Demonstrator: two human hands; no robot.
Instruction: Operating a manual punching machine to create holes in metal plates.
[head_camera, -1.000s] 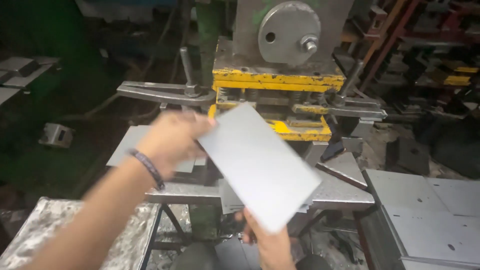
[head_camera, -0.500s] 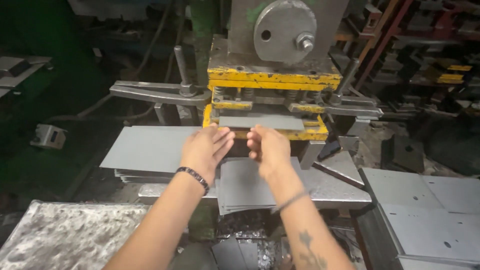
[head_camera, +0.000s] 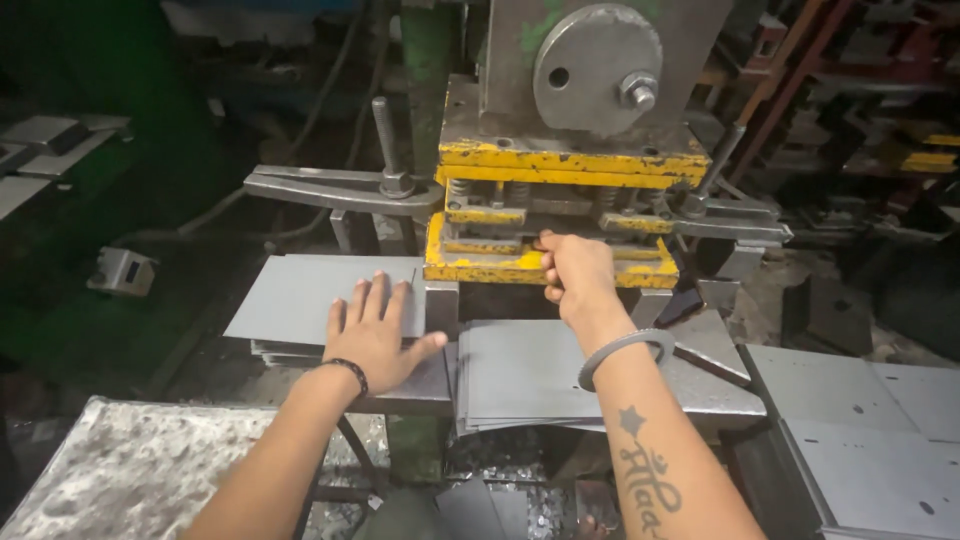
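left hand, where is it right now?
Head view, lower left of centre: the left hand lies flat, palm down, on the stack of grey metal sheets just left of the yellow press die.

Our right hand (head_camera: 575, 275) hides its fingertips inside the yellow press die (head_camera: 480, 265), so we cannot tell what they grip. The picture's bottom edge cuts off both our forearms.
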